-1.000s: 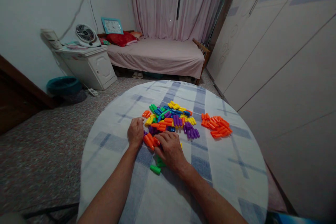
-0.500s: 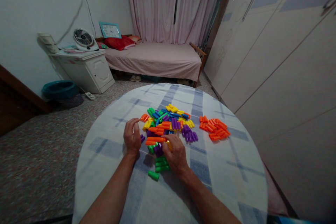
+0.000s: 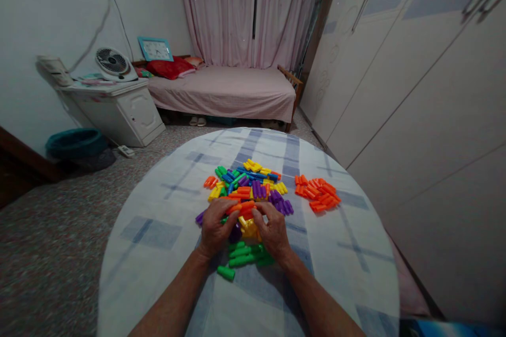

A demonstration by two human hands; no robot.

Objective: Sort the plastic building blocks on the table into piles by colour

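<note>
A heap of coloured plastic pegs (image 3: 253, 184), in yellow, blue, green, purple and orange, lies in the middle of a round table with a checked cloth (image 3: 166, 221). My left hand (image 3: 213, 229) and my right hand (image 3: 272, 229) meet at the near edge of the heap. Both pinch orange pegs (image 3: 241, 208) between their fingertips. Green pegs (image 3: 245, 255) lie under and between my wrists. One green peg (image 3: 226, 273) sits apart by my left forearm. A separate pile of orange pegs (image 3: 316, 192) lies to the right.
A bed with a pink cover (image 3: 225, 92) stands at the back. A white cabinet (image 3: 114, 108) with a fan (image 3: 111, 63) is on the left, with a teal basin (image 3: 73, 142) on the floor. White wardrobes (image 3: 415, 79) line the right side.
My left hand moved right from the heap's left edge and joined my right hand on the orange pegs. The camera view shifted a little to the right.
</note>
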